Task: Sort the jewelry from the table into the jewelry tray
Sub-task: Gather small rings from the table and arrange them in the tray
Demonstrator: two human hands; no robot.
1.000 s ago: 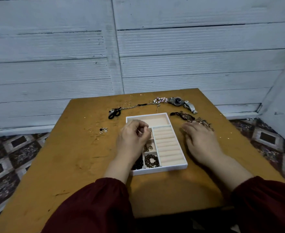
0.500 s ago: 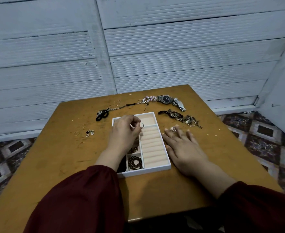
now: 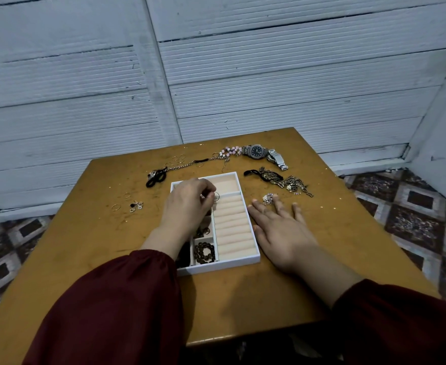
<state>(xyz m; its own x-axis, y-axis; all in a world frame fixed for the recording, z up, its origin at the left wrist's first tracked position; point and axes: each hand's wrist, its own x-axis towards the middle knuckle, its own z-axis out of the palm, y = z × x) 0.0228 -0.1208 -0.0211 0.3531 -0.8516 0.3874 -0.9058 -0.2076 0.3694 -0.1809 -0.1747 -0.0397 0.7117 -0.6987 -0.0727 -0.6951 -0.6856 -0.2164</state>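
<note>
A white jewelry tray (image 3: 253,258) with pink ring rolls and small left compartments lies mid-table. My left hand (image 3: 187,204) hovers over its upper left and pinches a thin ring (image 3: 216,196) at the top ring roll. My right hand (image 3: 280,227) lies flat on the table right of the tray, fingers straight, fingertips beside a sparkly ring (image 3: 268,198). A beaded bracelet (image 3: 204,252) sits in a lower compartment. Loose on the table are a watch (image 3: 256,151), a pink bead chain (image 3: 227,152), a black-and-chain necklace (image 3: 158,176), dark brooches (image 3: 277,179), and small rings and earrings (image 3: 135,206).
The brown table (image 3: 85,246) stands against a white panelled wall (image 3: 216,75). Several thin gold rings (image 3: 177,160) lie near the far edge. Patterned floor tiles (image 3: 422,214) show on both sides. Dark red sleeves (image 3: 116,312) cover the near table edge.
My right hand slid back from the brooches and now lies flat beside the tray. The left hand still pinches the ring over the tray's top. The camera view shifted slightly.
</note>
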